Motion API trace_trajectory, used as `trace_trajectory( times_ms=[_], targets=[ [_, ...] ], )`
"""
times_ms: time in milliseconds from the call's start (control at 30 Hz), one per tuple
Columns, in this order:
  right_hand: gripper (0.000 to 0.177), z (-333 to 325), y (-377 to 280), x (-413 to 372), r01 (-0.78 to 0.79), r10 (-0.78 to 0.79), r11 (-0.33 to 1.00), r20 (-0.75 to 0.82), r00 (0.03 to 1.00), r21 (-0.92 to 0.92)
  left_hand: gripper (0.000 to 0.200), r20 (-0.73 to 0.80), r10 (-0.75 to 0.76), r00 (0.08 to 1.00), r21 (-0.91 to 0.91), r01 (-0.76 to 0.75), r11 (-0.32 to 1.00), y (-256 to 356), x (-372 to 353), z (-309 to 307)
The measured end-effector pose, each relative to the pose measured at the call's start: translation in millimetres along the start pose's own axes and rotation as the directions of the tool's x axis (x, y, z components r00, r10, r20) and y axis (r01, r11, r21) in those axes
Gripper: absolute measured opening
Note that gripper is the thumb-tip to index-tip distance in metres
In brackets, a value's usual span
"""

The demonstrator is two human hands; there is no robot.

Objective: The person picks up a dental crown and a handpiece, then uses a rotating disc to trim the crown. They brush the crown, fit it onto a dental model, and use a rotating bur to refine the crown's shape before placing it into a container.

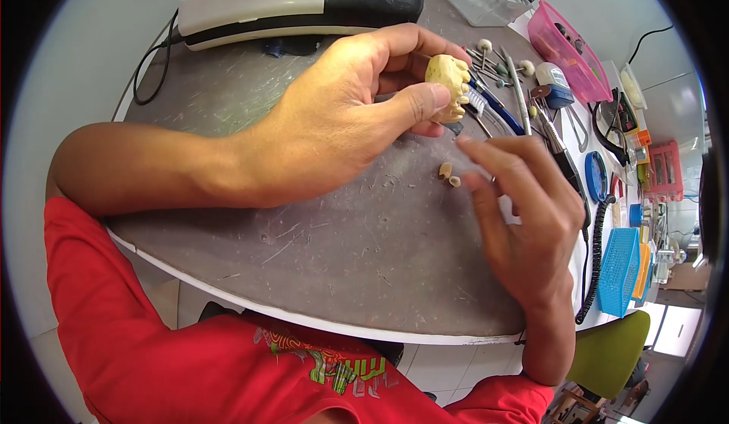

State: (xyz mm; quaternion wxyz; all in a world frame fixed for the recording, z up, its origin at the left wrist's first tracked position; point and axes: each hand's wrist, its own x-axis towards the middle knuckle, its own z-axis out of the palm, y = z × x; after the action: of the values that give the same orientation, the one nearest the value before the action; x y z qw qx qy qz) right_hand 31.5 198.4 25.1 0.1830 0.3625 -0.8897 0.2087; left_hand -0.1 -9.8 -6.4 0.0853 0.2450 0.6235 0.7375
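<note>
My left hand [334,109] grips a yellowish dental cast [442,82] between thumb and fingers, its row of teeth turned to the right. The cast is held above the grey tabletop. My right hand [524,211] hovers to the right of it, fingers bent and apart, with nothing visible between thumb and index finger; its fingertips are slightly blurred. Two small tooth-coloured crowns [446,170] lie on the tabletop between the hands, just left of my right fingertips.
A white and black machine [296,6] stands at the back under a lamp. Burs, brushes and a blue pen [497,109] lie behind my right hand. Along the right are a pink basket [566,52], a handpiece [558,147] with coiled cord, and a blue basket [619,272].
</note>
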Motion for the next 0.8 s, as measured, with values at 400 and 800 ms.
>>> trace_trajectory(
  times_ms=[400,800],
  targets=[
    [0.017,3,4,-1,-0.116,0.120,0.987,-0.030,0.992,0.107,0.039,0.023,-0.027,0.999,-0.013,0.028,1.000,6,-2,2],
    [0.016,-3,5,-2,-0.393,0.526,0.346,0.171,0.833,0.852,0.042,0.139,-0.143,0.980,-0.215,0.171,0.961,10,-2,2]
  ],
)
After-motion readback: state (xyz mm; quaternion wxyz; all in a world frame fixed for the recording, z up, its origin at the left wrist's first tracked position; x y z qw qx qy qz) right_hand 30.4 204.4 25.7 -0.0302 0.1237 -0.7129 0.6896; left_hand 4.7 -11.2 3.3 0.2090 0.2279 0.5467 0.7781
